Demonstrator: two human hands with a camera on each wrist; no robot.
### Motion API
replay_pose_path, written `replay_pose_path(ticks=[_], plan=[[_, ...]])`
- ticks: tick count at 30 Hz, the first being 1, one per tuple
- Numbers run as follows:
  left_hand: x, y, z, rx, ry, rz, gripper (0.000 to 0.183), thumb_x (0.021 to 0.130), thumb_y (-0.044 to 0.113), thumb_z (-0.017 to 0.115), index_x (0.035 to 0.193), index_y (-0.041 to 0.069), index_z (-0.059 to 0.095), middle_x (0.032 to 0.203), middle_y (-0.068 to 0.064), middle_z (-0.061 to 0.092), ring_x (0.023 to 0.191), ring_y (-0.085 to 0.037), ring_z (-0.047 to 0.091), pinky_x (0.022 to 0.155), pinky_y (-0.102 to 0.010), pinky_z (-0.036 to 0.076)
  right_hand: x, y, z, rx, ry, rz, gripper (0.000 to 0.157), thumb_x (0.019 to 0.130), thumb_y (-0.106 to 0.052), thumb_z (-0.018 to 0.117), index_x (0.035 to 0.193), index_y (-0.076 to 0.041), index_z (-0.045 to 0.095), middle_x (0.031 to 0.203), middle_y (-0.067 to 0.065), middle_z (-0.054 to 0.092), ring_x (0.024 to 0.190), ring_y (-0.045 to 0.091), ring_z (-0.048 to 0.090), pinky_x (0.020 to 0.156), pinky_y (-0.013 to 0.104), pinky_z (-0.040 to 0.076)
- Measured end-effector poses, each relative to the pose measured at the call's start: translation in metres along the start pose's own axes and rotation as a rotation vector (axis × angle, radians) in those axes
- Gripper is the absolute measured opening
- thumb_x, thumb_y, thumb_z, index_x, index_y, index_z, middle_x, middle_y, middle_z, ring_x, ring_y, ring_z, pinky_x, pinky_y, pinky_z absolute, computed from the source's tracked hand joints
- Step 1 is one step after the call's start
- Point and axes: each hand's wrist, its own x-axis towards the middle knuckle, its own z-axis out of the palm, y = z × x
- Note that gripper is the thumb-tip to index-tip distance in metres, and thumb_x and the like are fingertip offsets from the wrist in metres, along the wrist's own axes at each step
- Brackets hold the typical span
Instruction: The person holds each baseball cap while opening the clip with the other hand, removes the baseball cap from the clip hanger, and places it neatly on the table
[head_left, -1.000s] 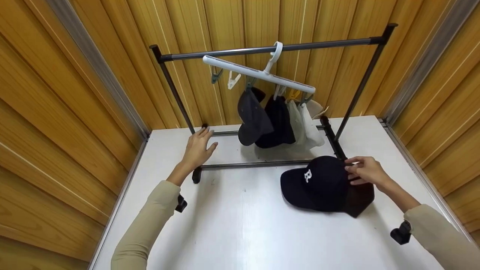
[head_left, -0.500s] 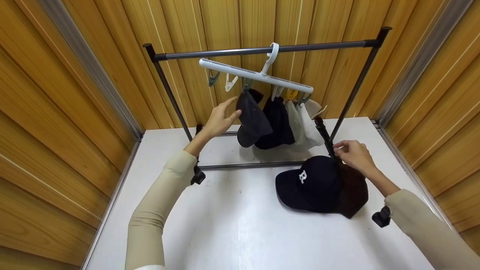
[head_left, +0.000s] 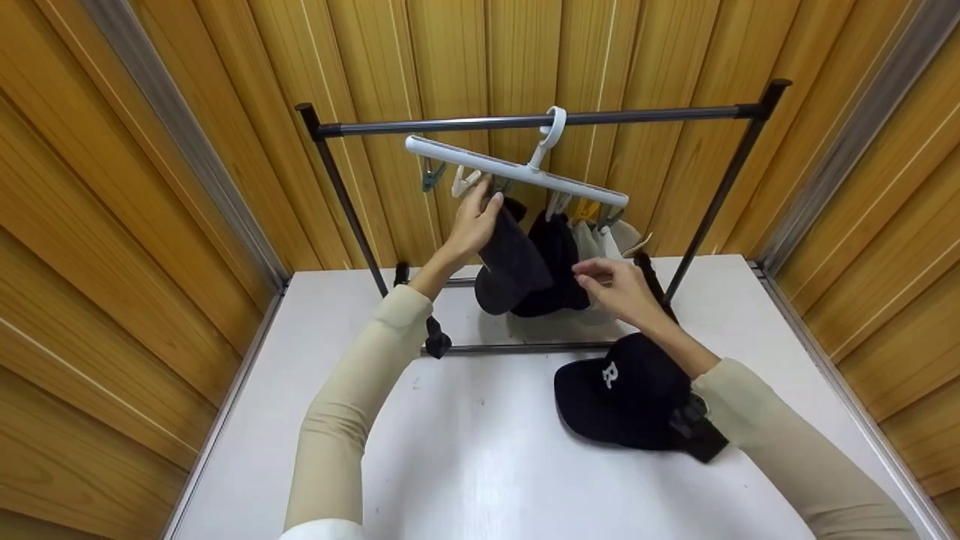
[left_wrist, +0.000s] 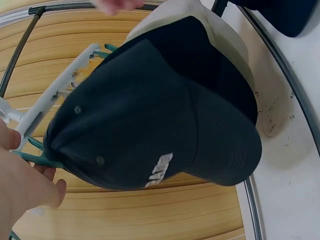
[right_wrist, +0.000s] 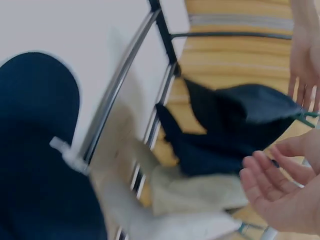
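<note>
My left hand (head_left: 474, 225) is at the top of a dark grey baseball cap (head_left: 517, 259), pinching the green clip (left_wrist: 44, 160) that holds it. This clip hangs from a white hanger (head_left: 510, 167) on the rack's top bar. Beside it hang a black cap (head_left: 556, 251), a grey-green cap (right_wrist: 195, 192) and a white cap (right_wrist: 185, 227). My right hand (head_left: 619, 291) hovers before the hanging caps, fingers loosely bent and holding nothing. Below its wrist, a navy cap (head_left: 626, 394) with a white R lies on the table, overlapping a dark brown cap (head_left: 709, 444).
A dark metal rack (head_left: 442, 126) stands on the white table (head_left: 480, 465), its lower bars (head_left: 517, 349) close to the surface. Bare clips, one green (head_left: 432, 176) and one white (head_left: 463, 181), hang at the hanger's left. Wood-patterned walls (head_left: 150, 225) enclose the sides and back.
My left hand has risen from the rack's left side to the grey cap's clip. My right hand has left the caps on the table and moved up and left.
</note>
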Motion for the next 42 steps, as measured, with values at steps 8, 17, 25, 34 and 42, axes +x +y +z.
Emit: replay_pose_path(ticks=[8,17,25,34,42], plan=[[-0.002,0.005,0.003,-0.092,-0.044,-0.042,0.050,0.107,0.031,0.030,0.152,0.010,0.030,0.157,-0.010,0.032,0.147,-0.022,0.027,0.121,-0.035,0.021,0.028,-0.027,0.018,0.100,0.095,-0.132,0.035,0.095,-0.011,0.060,0.128,0.000,0.059,0.126,0.017,0.064,0.116,0.028,0.061,0.098,0.033,0.050],[-0.002,0.013,0.009,-0.182,-0.067,-0.112,0.052,0.105,0.028,0.038,0.150,0.001,0.032,0.156,-0.014,0.034,0.146,-0.022,0.030,0.120,-0.029,0.024,0.045,-0.030,0.033,0.067,0.008,-0.105,0.039,0.097,-0.021,0.058,0.131,-0.003,0.057,0.128,0.016,0.063,0.119,0.029,0.058,0.101,0.045,0.046],[-0.001,0.015,0.014,-0.284,-0.088,-0.060,0.042,0.105,0.025,0.040,0.138,0.002,0.051,0.143,-0.013,0.052,0.129,-0.016,0.047,0.109,-0.024,0.035,0.046,-0.037,0.038,0.197,-0.049,-0.049,0.035,0.097,-0.022,0.059,0.127,-0.004,0.061,0.120,0.015,0.068,0.108,0.023,0.065,0.092,0.033,0.050],[-0.005,0.016,0.021,-0.352,-0.026,-0.055,0.039,0.104,0.022,0.045,0.136,0.003,0.055,0.137,-0.012,0.057,0.122,-0.011,0.050,0.104,-0.020,0.038,0.043,-0.047,0.038,0.438,-0.112,0.107,0.029,0.097,-0.013,0.057,0.124,-0.001,0.060,0.118,0.020,0.068,0.089,0.005,0.066,0.079,0.017,0.051],[-0.008,0.016,0.022,-0.412,-0.007,-0.090,0.041,0.103,0.022,0.047,0.140,0.004,0.050,0.143,-0.012,0.053,0.134,-0.018,0.047,0.111,-0.025,0.037,0.035,-0.051,0.043,0.479,-0.191,0.114,0.031,0.099,-0.008,0.052,0.129,0.000,0.057,0.119,0.022,0.066,0.088,0.008,0.067,0.077,0.020,0.053]])
